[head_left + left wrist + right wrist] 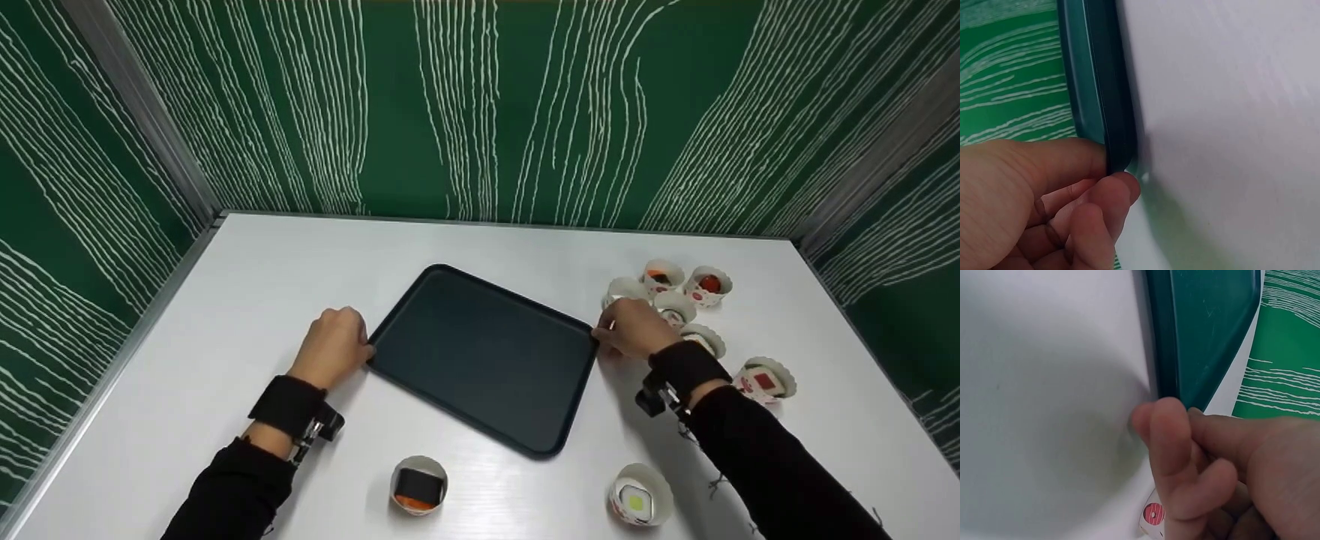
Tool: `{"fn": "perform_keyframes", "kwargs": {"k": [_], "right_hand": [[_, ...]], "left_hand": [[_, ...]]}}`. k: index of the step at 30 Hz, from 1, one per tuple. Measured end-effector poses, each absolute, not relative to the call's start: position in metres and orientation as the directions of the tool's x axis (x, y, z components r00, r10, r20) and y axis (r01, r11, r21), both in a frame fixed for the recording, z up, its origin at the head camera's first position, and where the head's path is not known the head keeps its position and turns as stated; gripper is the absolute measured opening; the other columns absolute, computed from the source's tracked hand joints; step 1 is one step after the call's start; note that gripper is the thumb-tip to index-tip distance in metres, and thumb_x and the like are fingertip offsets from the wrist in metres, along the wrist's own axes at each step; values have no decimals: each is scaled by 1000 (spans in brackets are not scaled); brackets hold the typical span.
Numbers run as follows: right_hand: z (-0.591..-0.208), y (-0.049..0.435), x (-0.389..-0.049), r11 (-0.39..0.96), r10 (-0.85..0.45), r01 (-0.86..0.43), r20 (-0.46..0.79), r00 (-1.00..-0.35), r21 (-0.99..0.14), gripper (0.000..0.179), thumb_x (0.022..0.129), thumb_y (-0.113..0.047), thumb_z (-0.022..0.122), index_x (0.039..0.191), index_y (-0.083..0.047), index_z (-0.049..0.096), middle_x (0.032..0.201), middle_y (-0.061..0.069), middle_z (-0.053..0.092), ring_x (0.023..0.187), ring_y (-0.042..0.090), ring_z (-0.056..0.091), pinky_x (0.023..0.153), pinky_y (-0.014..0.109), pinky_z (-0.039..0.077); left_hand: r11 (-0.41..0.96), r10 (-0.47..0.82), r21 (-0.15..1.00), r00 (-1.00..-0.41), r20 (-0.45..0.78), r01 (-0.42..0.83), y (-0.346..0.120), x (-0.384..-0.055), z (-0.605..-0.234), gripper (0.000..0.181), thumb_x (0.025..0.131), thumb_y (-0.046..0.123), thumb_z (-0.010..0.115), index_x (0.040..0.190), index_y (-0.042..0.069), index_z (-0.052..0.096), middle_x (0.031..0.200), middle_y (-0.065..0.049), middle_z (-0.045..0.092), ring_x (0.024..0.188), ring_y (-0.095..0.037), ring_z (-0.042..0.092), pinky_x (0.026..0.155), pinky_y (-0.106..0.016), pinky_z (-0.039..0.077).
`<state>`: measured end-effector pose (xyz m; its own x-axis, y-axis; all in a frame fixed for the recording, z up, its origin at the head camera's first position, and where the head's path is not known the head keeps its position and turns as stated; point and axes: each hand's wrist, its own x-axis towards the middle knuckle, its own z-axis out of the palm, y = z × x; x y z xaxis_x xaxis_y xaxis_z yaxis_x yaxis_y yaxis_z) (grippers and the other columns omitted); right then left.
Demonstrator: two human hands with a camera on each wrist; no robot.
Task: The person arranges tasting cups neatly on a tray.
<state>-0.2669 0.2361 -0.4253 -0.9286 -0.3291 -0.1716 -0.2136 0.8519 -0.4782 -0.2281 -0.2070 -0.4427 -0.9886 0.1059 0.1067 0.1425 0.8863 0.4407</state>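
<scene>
A dark rectangular tray with a raised rim sits turned at an angle on the white table. My left hand pinches its left corner; in the left wrist view the thumb lies on one side of the rim and curled fingers on the other. At the right corner my right hand pinches the tray edge, and the right wrist view has thumb and fingertips closed at that corner of the tray. Nothing lies on the tray. Several patterned paper cups stand close around the right hand, partly hidden behind it.
A paper cup with a white and yellow-green piece stands front right. Another cup, holding a black and orange piece, is front left of the tray. One more cup stands beside the right forearm. Green, white-streaked walls enclose the table.
</scene>
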Motion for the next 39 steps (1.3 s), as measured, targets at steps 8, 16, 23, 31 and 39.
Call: {"fn": "perform_keyframes", "kwargs": {"k": [8, 16, 23, 31, 39], "right_hand": [[-427, 243, -270, 862, -303, -185, -186, -935, -473, 16, 102, -5, 68, 95, 4, 80, 74, 12, 76, 60, 16, 67, 56, 27, 49], [-427, 248, -267, 881, -230, -102, -232, -945, -462, 20, 104, -14, 69, 97, 2, 78, 72, 9, 72, 61, 15, 62, 58, 28, 47], [-425, 246, -251, 886, -274, -140, -256, -927, -442, 33, 105, -25, 68, 78, -6, 74, 58, -1, 61, 55, 13, 55, 57, 29, 42], [-425, 244, -227, 832, -384, -233, -220, -897, -503, 41, 104, -19, 69, 64, -8, 71, 50, -5, 56, 47, 9, 50, 52, 26, 40], [-426, 245, -220, 804, -413, -235, -228, -882, -546, 40, 104, -17, 68, 66, -6, 70, 53, -4, 56, 49, 8, 51, 52, 25, 41]], "left_hand": [[875, 119, 461, -989, 91, 147, -200, -220, -444, 27, 82, 4, 88, 64, 7, 68, 73, -8, 69, 72, -27, 66, 72, -44, 56], [855, 134, 496, -988, 74, 153, -196, -214, -444, 32, 82, 7, 90, 60, 10, 67, 69, -4, 66, 69, -23, 61, 67, -36, 51], [862, 143, 482, -987, 69, 159, -196, -217, -442, 18, 86, 8, 88, 74, 4, 75, 83, -13, 75, 73, -25, 66, 71, -40, 56], [869, 132, 471, -989, 73, 151, -192, -224, -441, 10, 89, 5, 84, 82, 0, 79, 85, -15, 77, 74, -27, 71, 73, -44, 59], [869, 144, 465, -985, 95, 172, -188, -228, -442, 9, 88, 2, 83, 80, 0, 79, 86, -16, 78, 78, -30, 73, 77, -47, 60]]}}
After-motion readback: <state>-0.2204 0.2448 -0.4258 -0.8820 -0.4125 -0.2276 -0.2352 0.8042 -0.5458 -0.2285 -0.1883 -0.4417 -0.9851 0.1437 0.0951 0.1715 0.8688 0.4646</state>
